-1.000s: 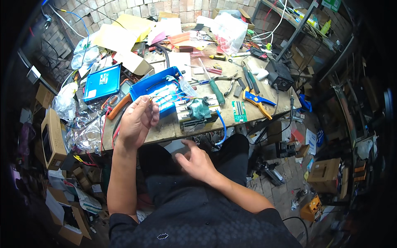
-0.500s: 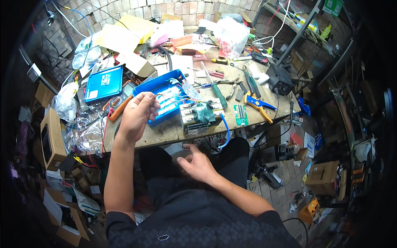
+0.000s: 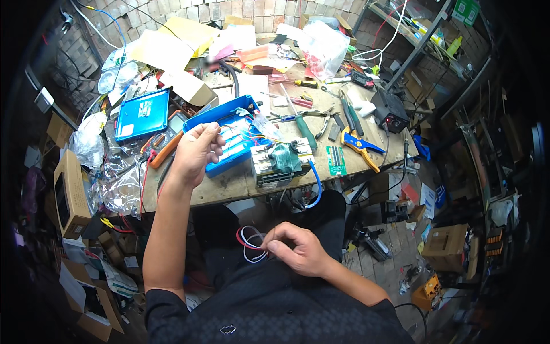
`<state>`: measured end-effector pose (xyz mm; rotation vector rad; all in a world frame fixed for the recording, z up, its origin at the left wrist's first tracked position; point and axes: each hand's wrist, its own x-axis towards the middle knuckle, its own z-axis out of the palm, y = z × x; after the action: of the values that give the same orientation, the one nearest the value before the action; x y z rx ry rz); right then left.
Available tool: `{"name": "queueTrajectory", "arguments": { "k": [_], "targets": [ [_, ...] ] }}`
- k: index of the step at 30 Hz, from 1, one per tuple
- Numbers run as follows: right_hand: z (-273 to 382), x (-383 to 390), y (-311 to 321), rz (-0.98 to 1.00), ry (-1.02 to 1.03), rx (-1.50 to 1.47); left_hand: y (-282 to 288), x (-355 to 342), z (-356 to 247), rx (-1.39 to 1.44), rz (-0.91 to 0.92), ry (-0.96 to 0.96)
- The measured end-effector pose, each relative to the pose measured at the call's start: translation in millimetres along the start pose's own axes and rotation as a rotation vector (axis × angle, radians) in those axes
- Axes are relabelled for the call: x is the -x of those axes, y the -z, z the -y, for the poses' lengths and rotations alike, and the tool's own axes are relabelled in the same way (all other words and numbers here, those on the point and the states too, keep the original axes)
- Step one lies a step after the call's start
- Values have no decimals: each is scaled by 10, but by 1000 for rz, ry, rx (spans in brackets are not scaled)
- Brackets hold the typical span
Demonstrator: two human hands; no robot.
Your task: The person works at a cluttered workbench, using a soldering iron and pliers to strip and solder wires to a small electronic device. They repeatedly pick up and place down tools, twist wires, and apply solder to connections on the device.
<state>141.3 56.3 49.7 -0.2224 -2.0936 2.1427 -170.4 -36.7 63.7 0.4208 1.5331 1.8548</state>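
My left hand (image 3: 199, 152) is raised at the bench's front edge, thumb and fingers pinched together on what looks like the end of a thin wire. Beside it, an open blue plastic box (image 3: 200, 118) stands tilted in view, with thin coloured wires (image 3: 252, 135) crossing over it. These wires lead toward a battery pack (image 3: 281, 167) with green tape on its top and a thick blue cable (image 3: 319, 186) hanging off its right side. Low over my lap, my right hand (image 3: 301, 250) grips a loose loop of red, white and dark wires (image 3: 250, 243).
Right of the battery pack lie a green circuit board (image 3: 336, 160), blue-and-orange wire strippers (image 3: 360, 148), a green-handled screwdriver (image 3: 305, 132) and pliers (image 3: 349, 114). At left are a blue lid (image 3: 142, 116) and an orange multimeter (image 3: 163, 143). Papers and bags crowd the back.
My right hand has shifted right and nearer my body, and a loop of red and white wires now shows at its fingers. My left hand has barely moved, staying pinched.
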Motion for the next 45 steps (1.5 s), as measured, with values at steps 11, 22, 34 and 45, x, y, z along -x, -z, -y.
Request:
{"name": "queueTrajectory", "arguments": {
  "k": [11,22,34,45],
  "targets": [
    [268,207,133,14,67,-289,-138,216,-161,88,74,-106],
    [192,189,197,-4,90,-536,-247,573,-299,72,31,-147],
    [103,72,196,-118,195,-540,-176,1648,586,-103,106,-105],
    [16,-25,141,-252,223,-674,-457,1844,669,-593,-19,-545]
  ]
}}
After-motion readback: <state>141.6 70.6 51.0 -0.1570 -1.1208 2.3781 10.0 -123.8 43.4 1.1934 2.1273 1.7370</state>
